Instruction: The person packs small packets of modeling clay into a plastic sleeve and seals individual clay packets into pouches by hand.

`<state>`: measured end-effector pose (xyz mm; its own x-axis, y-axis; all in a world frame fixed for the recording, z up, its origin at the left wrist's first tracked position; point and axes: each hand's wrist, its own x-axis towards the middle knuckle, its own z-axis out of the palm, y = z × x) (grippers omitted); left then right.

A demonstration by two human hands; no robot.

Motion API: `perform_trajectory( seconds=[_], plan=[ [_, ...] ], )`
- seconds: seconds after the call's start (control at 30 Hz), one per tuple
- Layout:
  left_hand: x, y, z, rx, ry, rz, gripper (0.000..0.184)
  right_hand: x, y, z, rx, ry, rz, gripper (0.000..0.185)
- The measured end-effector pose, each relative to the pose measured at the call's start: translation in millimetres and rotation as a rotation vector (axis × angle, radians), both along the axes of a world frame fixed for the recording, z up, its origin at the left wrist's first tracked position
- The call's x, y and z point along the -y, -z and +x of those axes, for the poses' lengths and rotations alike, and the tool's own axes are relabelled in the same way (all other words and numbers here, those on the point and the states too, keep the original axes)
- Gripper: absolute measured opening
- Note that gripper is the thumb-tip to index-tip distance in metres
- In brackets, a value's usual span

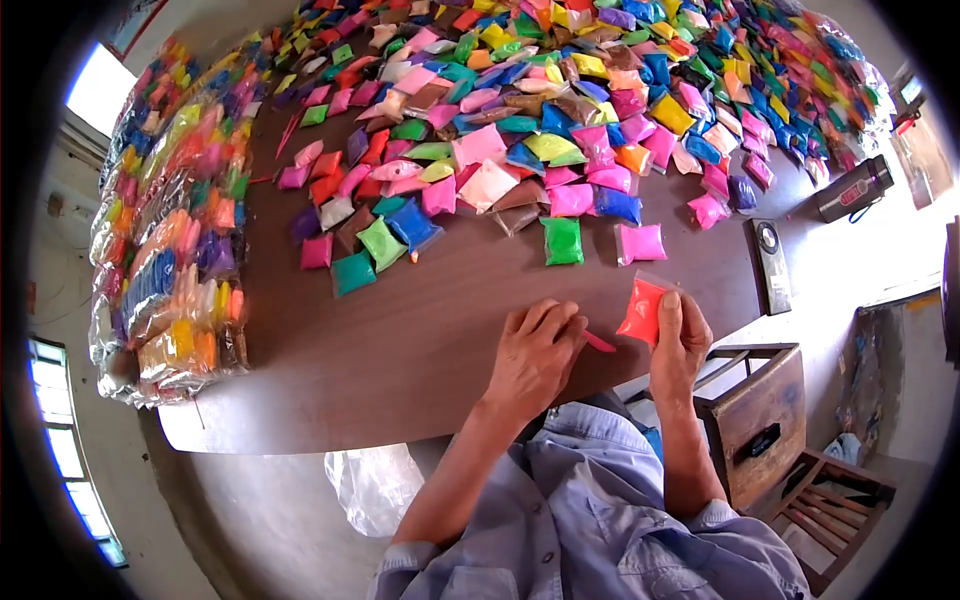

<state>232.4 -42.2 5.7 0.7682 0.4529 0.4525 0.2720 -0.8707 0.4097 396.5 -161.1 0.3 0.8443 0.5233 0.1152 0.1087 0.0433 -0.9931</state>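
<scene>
My left hand (538,352) is closed near the table's front edge, its fingers curled round a thin pink stick (599,343) whose end points right. To its right, my right hand (683,335) pinches a small clear packet of red-orange material (642,312) by its right side, above the table edge. A pink packet (640,243) and a green packet (563,241) lie on the brown table (400,350) just beyond my hands. Farther back spreads a large heap of packets in many colours (550,120).
Large clear bags of coloured packets (175,260) stand along the left edge. At the right are a black bottle (855,190) and a flat dark-and-silver device (770,265). A wooden chair (760,415) stands beside me; a clear plastic bag (372,488) is below the table.
</scene>
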Motion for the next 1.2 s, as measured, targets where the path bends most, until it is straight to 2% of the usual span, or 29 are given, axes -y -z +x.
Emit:
perform_trajectory(
  seconds=[0.07, 0.23, 0.3, 0.37, 0.43, 0.5, 0.6, 0.67, 0.73, 0.77, 0.83, 0.87, 0.93, 0.97, 1.2],
  plan=[
    [-3, 0, -1, -0.051, 0.078, -0.106, 0.016, 3, -3, -1, 0.022, -0.014, -0.023, 0.023],
    [0, -2, -19, -0.14, 0.029, -0.056, 0.008, 0, -4, -9, 0.156, -0.048, -0.093, 0.02],
    [6, -3, -35, -0.138, 0.003, -0.04, 0.01, -3, -3, -15, 0.307, -0.13, -0.122, 0.021],
    [12, -3, -55, -0.228, -0.156, -0.01, 0.009, -7, -10, -27, 0.318, -0.205, -0.165, 0.023],
    [13, -4, -77, -0.168, -0.23, -0.072, 0.007, -12, -11, -43, 0.285, -0.332, -0.206, 0.03],
    [13, -17, -90, -0.067, -0.389, -0.197, 0.007, -19, -9, -56, 0.419, -0.398, -0.271, 0.033],
    [19, -21, -104, -0.02, -0.448, -0.343, 0.008, -26, -5, -65, 0.581, -0.424, -0.287, 0.035],
    [24, -17, -103, -0.006, -0.408, -0.306, 0.009, -28, -10, -69, 0.651, -0.416, -0.28, 0.037],
    [27, -15, -95, 0.045, -0.36, -0.34, 0.008, -25, -20, -72, 0.432, -0.351, -0.262, 0.032],
    [27, -14, -93, 0.045, -0.37, -0.37, 0.007, -23, -18, -70, 0.436, -0.351, -0.268, 0.032],
    [26, -10, -87, 0.093, -0.353, -0.355, 0.009, -17, -10, -64, 0.635, -0.38, -0.147, 0.027],
    [26, -9, -84, 0.136, -0.337, -0.333, 0.012, -14, -8, -64, 0.635, -0.379, -0.151, 0.027],
    [29, -9, -82, 0.111, -0.304, -0.369, 0.014, -11, -5, -64, 0.772, -0.498, -0.065, 0.025],
    [29, -8, -81, 0.085, -0.274, -0.402, 0.016, -12, -3, -64, 0.843, -0.518, -0.051, 0.029],
    [10, -2, -73, 0.049, -0.278, -0.261, 0.01, -14, 2, -64, 0.875, -0.534, -0.063, 0.031]
  ],
)
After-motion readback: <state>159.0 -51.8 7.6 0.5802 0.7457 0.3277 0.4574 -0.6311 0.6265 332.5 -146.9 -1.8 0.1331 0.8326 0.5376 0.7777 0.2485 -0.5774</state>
